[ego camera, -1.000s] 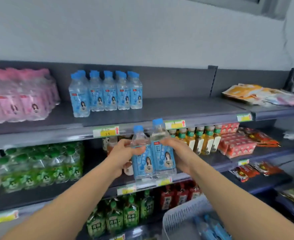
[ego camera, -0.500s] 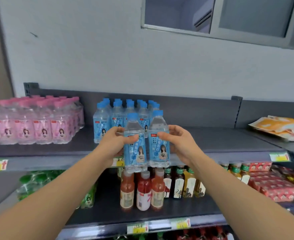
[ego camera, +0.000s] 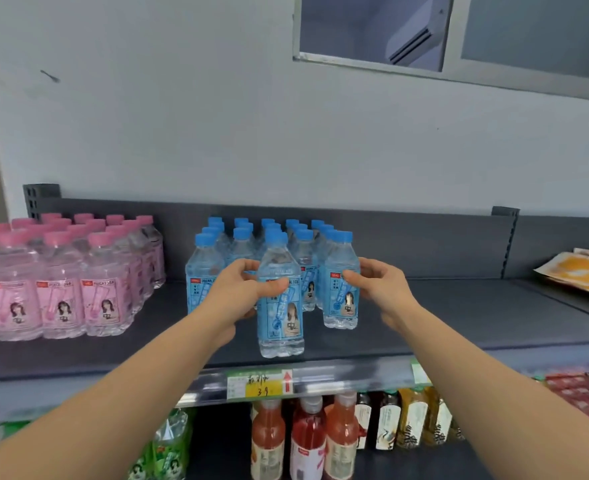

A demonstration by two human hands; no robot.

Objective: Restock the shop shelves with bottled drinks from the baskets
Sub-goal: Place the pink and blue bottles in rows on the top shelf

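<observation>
Head view: the left hand (ego camera: 241, 292) grips a clear plastic bottle with a blue cap and blue label (ego camera: 281, 306). Its fingers (ego camera: 275, 284) are curled round the shoulder, thumb across the front. This bottle is upright near the front lip of the dark grey metal top shelf (ego camera: 442, 313), forward of the block of matching blue-capped bottles (ego camera: 241, 237). The right hand (ego camera: 381, 289) pinches a second blue-capped bottle (ego camera: 341, 289) by its label, fingers (ego camera: 352, 277) bent round the side, at the right end of that block.

The front bottle is the main risk. It stands so close to the lip that a careless release or a nudge from the forearm could tip it off, down past the yellow price tag (ego camera: 262, 382). Pushing it back too briskly could topple the tightly packed rows behind. The right bottle, if slid in crooked, could knock its neighbour over.

Whether either bottle's base is fully on the shelf, I cannot tell. The left hand hides the bottles behind it. The baskets are out of view. The pink-capped bottles (ego camera: 61, 299) run off the left edge and the orange packets (ego camera: 577, 268) off the right. The juice bottles on the shelf below (ego camera: 307, 441) are cut off at the bottom, and the label print is too blurred to read.
</observation>
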